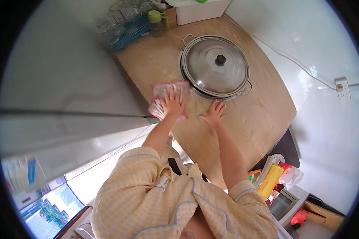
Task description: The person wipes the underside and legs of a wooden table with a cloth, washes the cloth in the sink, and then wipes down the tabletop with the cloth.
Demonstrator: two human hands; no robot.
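Note:
My left hand (172, 104) lies flat with spread fingers on a grey cleaning cloth (158, 91) with a pink edge. The cloth sits at the left edge of the wooden table (199, 135), partly bunched below the fingers. My right hand (214, 114) rests on the bare wood, fingers stretched apart, holding nothing. Just beyond its fingertips stands a wide metal pot (246, 87) with side handles. A shiny lid (203, 59) with a black knob covers the pot, so its inside is hidden.
Glass cups (130, 14) on a blue tray (132, 34) and a green-topped jug (158, 24) stand at the far left. Behind is a white box (199, 12). A grey panel (68, 87) borders the left side. A cord runs to a wall socket (342, 88).

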